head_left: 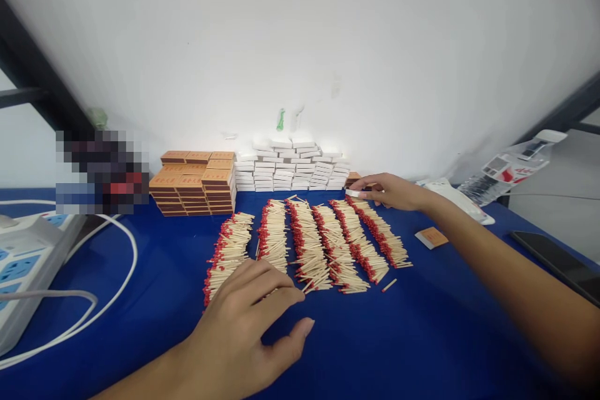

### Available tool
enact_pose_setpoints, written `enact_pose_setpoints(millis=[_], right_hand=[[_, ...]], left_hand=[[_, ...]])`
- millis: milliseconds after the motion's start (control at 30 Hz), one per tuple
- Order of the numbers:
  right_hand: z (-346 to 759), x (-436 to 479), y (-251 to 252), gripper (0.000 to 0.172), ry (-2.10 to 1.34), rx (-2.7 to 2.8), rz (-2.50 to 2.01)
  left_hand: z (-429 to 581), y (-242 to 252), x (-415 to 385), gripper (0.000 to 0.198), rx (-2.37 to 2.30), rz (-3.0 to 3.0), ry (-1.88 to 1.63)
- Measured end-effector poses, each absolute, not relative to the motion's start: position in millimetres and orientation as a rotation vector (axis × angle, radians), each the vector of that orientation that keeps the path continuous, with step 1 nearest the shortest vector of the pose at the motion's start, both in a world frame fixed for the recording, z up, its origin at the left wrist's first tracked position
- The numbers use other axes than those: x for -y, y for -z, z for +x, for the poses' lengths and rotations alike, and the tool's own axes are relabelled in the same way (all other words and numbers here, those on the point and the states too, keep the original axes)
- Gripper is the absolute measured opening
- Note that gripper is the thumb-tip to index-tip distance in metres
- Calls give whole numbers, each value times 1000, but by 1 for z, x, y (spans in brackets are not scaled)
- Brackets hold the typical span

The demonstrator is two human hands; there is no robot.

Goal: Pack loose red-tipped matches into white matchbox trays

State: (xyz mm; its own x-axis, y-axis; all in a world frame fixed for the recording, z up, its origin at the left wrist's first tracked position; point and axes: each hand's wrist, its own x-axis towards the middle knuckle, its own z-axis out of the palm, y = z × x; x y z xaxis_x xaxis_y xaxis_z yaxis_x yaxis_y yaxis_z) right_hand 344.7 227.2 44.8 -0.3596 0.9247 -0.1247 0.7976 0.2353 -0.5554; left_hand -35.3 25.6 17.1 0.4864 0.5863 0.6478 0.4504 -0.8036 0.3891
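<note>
My left hand (250, 319) hovers palm down over the near ends of the match rows, fingers loosely bent and thumb apart, holding nothing that I can see. Its fingers cover part of the matches (307, 250), which lie in several slanting rows with red heads to the left. My right hand (387, 190) reaches to the far right end of the rows. Its thumb and fingers pinch a small white matchbox tray (355, 193). Just behind it are a few brown matchboxes (353, 179), partly hidden by my fingers. One loose match (389, 285) lies apart at the near right.
White matchbox trays (290, 169) are stacked against the wall, beside a pile of orange-brown matchboxes (192, 184). A partly open matchbox (432, 237) lies right. A power strip (28, 275) with white cables is left; a phone (557, 259) and plastic packaging (506, 165) are right.
</note>
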Motion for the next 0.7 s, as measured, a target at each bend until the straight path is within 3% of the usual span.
enact_pose_setpoints(millis=[200, 433, 700], right_hand=[[341, -231, -37, 73, -759, 2245, -1651], [341, -232, -27, 52, -480, 2330, -1623], [337, -231, -27, 46, -310, 2394, -1547]], left_hand=[[-35, -18, -26, 15, -882, 2552, -1233], [-36, -17, -25, 15, -885, 2551, -1217], [-36, -16, -25, 11, -884, 2556, -1233]])
